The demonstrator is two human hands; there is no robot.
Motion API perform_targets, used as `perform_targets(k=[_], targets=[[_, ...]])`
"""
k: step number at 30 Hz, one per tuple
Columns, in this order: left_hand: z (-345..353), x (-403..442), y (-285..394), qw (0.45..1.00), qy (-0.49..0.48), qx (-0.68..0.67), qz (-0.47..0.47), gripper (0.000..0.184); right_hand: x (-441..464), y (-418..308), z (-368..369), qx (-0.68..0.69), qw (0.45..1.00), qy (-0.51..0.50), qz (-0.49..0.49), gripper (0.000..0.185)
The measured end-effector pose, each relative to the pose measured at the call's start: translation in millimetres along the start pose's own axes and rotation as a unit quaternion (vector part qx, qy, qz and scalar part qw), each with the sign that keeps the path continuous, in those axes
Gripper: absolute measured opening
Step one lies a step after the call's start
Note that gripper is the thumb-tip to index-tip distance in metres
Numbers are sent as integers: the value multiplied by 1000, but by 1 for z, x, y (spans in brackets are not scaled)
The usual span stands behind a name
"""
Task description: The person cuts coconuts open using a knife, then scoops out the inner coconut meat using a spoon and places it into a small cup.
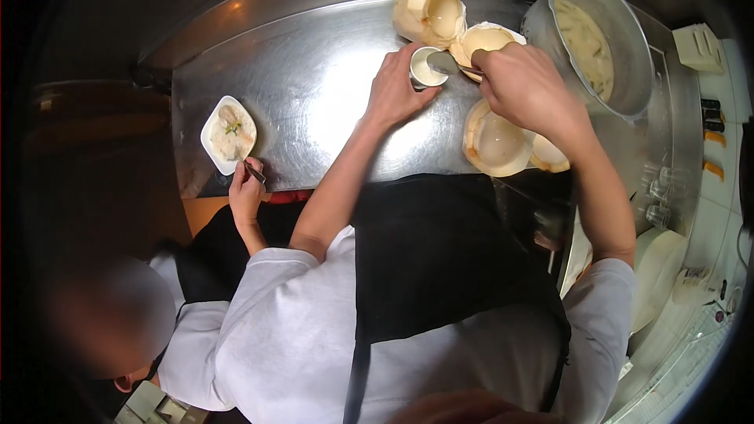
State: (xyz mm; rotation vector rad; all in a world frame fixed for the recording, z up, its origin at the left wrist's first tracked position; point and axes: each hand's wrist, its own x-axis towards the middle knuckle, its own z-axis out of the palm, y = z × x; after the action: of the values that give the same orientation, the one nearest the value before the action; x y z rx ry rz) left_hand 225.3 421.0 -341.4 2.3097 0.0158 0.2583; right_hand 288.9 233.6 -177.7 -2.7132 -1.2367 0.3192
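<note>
My left hand (pixel 398 88) is wrapped round a small white cup (pixel 428 68) with pale contents, held above the steel counter. In my right hand (pixel 522 82) is a metal spoon (pixel 442 63), its bowl over the cup's opening. Just behind the cup stands a peeled, opened coconut (pixel 430 12). A second opened coconut (pixel 488 37) is partly covered by my right hand. Nearer my body, below that hand, sits another opened coconut (pixel 496 140), with a smaller pale piece (pixel 550 154) beside it.
A large pot (pixel 632 55) with creamy liquid stands at the back right of the steel counter (pixel 314 55). At left, a co-worker's hand (pixel 246 188) holds a utensil at a white bowl of food (pixel 228 135). Small glasses (pixel 660 188) stand far right.
</note>
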Motion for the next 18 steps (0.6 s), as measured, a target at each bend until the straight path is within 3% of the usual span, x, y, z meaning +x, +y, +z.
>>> perform_targets(k=[1,4,5,7,9,12,14,18], targets=[[0,1,-2,1000,2,-12,-7,69,-1,0,0,-4,1000,11,9,22],[3,-7,-14,998,-6,-38,-42,70,-1,26,14,160,984,67,29,23],[4,-8,-16,998,-13,-41,-53,71,-2,38,15,200,977,38,60,23],[5,-9,-21,995,-30,-47,-81,72,-3,56,20,353,929,-1,111,22],[9,-11,-27,1000,6,1,-29,72,-4,69,26,461,873,-13,158,22],[11,-15,-32,999,-1,38,-18,75,13,84,64,448,872,71,184,23],[9,-18,-35,997,-28,62,-31,80,36,95,97,322,925,126,155,25],[-27,5,-43,986,-52,-113,-108,99,63,90,122,179,958,187,125,27]])
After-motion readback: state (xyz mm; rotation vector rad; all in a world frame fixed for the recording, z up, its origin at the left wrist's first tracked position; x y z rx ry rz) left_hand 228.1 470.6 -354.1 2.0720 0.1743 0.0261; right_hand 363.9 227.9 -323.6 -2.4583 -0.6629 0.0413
